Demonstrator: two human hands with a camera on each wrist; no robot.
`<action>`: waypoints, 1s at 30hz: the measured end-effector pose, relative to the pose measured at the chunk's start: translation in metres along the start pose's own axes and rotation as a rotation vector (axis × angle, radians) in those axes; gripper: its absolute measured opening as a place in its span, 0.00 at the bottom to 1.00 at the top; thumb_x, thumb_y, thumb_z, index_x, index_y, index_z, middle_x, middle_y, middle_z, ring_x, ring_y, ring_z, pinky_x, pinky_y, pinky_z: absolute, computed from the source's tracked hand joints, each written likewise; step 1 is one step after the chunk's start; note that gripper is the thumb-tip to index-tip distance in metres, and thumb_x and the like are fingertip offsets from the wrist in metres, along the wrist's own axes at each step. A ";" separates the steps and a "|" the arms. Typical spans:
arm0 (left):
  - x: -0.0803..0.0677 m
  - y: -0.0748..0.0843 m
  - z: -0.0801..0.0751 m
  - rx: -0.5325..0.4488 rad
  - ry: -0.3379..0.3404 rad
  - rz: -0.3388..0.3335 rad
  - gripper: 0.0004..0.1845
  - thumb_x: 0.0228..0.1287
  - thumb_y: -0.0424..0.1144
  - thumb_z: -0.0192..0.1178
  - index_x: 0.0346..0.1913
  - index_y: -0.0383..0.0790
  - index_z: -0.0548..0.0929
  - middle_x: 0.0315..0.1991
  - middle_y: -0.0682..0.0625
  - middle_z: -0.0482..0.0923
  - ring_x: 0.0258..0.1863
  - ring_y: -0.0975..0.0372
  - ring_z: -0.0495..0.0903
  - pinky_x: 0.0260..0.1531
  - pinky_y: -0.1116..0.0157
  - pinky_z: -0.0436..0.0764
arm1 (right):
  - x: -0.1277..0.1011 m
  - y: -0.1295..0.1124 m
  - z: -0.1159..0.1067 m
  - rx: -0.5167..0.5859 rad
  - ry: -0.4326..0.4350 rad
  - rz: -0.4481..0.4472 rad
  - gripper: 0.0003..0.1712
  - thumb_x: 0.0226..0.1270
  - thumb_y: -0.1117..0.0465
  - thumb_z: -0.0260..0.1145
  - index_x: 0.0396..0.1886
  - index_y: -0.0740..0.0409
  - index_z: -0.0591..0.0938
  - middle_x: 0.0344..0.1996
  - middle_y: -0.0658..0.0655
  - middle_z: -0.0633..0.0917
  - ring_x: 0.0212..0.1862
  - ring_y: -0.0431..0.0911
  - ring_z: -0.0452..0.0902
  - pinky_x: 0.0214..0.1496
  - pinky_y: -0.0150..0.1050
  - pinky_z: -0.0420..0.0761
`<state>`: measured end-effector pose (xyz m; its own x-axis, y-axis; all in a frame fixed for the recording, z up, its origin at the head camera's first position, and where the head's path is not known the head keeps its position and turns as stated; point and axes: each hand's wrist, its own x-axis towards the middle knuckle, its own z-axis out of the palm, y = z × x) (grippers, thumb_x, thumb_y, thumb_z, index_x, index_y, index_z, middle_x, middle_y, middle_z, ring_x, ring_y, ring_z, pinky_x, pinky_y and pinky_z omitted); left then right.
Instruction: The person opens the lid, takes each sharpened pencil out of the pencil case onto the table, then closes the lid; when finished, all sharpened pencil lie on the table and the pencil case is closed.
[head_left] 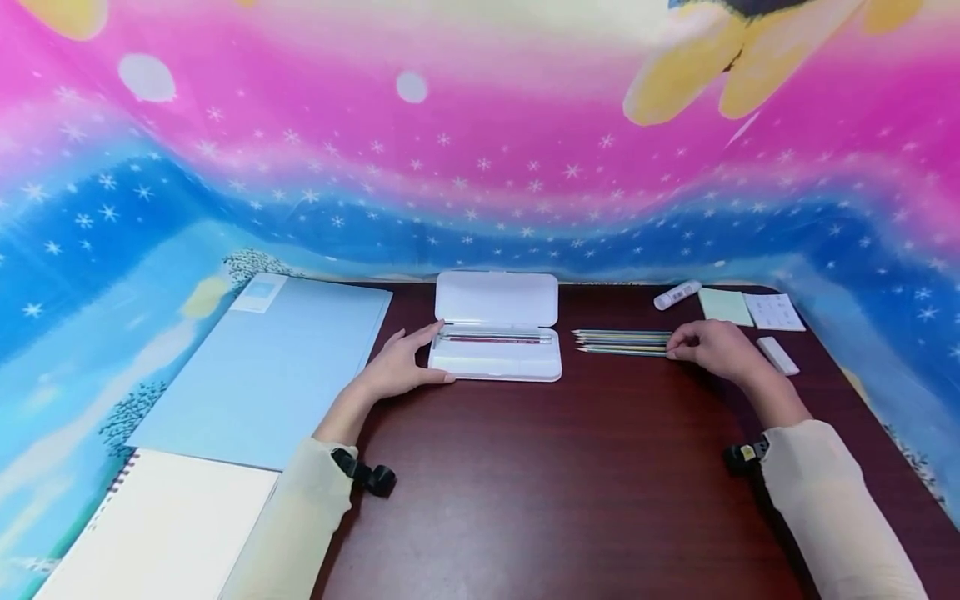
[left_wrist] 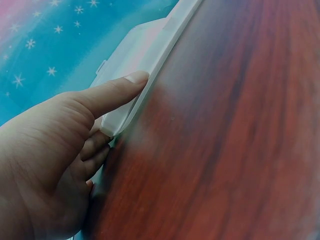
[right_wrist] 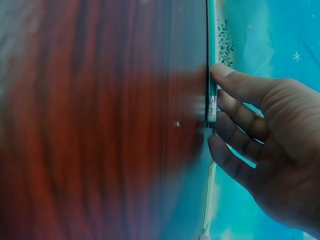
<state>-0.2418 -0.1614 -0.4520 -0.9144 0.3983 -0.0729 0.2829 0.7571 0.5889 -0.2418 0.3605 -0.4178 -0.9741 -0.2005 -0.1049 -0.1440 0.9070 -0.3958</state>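
A white pencil case (head_left: 476,364) lies with its lid (head_left: 497,298) raised at the back of the table. Inside, along the hinge side, are a dark red pencil (head_left: 495,339) and a silvery one. My left hand (head_left: 397,364) grips the case's left end, thumb on the front edge and fingers toward the back; the left wrist view shows the thumb (left_wrist: 117,93) on the rim. To the right of the case, several pencils (head_left: 618,341) lie side by side, points facing left. My right hand (head_left: 718,350) pinches the eraser end of the nearest pencil (right_wrist: 213,102), thumb on its near side.
Behind the right hand are a glue stick (head_left: 677,295), a green note pad (head_left: 724,307) and a white note sheet (head_left: 774,312). A white eraser (head_left: 777,356) lies beside that wrist. A light blue folder (head_left: 262,375) and a spiral notebook (head_left: 165,525) cover the table's left side.
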 end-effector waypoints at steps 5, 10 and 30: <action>0.000 0.000 -0.002 0.017 0.009 0.028 0.55 0.58 0.61 0.71 0.82 0.50 0.54 0.80 0.46 0.58 0.80 0.50 0.57 0.82 0.47 0.43 | 0.005 -0.006 0.000 -0.009 0.083 -0.017 0.06 0.71 0.57 0.68 0.39 0.51 0.90 0.37 0.54 0.90 0.38 0.49 0.78 0.41 0.44 0.76; -0.002 -0.001 -0.005 0.011 0.011 0.022 0.55 0.57 0.60 0.71 0.82 0.50 0.54 0.80 0.45 0.58 0.80 0.49 0.57 0.82 0.46 0.43 | 0.010 -0.025 0.001 0.060 0.138 -0.043 0.11 0.73 0.51 0.66 0.43 0.51 0.90 0.43 0.58 0.90 0.42 0.51 0.80 0.43 0.47 0.78; -0.001 0.000 0.000 0.030 0.011 0.023 0.55 0.57 0.60 0.72 0.82 0.50 0.54 0.80 0.46 0.59 0.80 0.51 0.58 0.82 0.48 0.43 | 0.058 -0.154 0.048 0.213 0.024 -0.245 0.10 0.70 0.55 0.69 0.46 0.49 0.91 0.42 0.52 0.91 0.34 0.45 0.79 0.37 0.40 0.80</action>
<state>-0.2412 -0.1618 -0.4525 -0.9105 0.4105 -0.0505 0.3127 0.7631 0.5656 -0.2676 0.1913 -0.4070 -0.9191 -0.3921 0.0373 -0.3373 0.7347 -0.5886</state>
